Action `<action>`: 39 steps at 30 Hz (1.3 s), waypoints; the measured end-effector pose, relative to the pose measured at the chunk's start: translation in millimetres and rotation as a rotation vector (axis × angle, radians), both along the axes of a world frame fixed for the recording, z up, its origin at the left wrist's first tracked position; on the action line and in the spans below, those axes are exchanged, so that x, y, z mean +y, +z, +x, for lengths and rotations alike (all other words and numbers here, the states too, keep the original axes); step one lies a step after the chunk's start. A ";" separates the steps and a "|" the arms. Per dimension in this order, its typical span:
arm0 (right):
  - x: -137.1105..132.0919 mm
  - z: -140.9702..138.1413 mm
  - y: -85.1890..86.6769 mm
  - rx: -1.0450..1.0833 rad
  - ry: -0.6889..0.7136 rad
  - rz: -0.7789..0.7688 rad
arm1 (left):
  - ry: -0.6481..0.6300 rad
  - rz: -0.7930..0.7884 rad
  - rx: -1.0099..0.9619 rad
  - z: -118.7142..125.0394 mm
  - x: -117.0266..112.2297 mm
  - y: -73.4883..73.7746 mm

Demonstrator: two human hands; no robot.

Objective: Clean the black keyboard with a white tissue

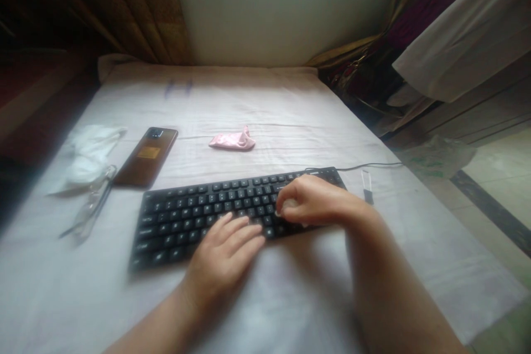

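A black keyboard (186,215) lies across a table covered with a white cloth (290,110). My left hand (226,251) rests flat on the keyboard's near edge, fingers stretched out side by side, holding nothing. My right hand (315,202) hovers over the right half of the keys. Its fingers are curled in and pinched with the thumb round a small pale thing that I cannot make out.
A brown phone (147,156) lies left of the keyboard, beside a clear plastic bag (89,155) and a clear pen-like item (89,207). A pink crumpled cloth (232,140) sits behind. A small wire tool (367,185) and the keyboard cable (369,165) lie at right. The table edge drops off to the right.
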State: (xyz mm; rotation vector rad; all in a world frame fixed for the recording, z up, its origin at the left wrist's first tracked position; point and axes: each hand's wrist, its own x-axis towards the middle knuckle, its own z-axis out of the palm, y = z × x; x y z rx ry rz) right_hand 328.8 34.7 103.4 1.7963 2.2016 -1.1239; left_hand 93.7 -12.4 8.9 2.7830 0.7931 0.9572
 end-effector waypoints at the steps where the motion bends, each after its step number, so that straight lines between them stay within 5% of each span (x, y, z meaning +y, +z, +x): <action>1: -0.1 1.4 0.9 0.029 -0.009 0.004 | 0.002 -0.004 -0.009 -0.1 0.0 0.9; 14: -13.3 -33.3 12.4 0.219 0.236 0.122 | 0.118 -0.181 -0.244 -4.8 0.7 7.1; 24: -19.6 -42.2 18.9 0.182 0.257 0.165 | 0.099 -0.262 -0.298 -2.2 0.8 11.9; 30: -52.0 -41.1 -11.7 0.374 0.059 0.357 | 0.073 -0.129 -0.233 -1.4 0.6 15.3; 39: -85.6 -53.2 -61.3 0.471 -0.028 0.785 | 0.014 0.082 -0.103 -3.1 -0.6 15.2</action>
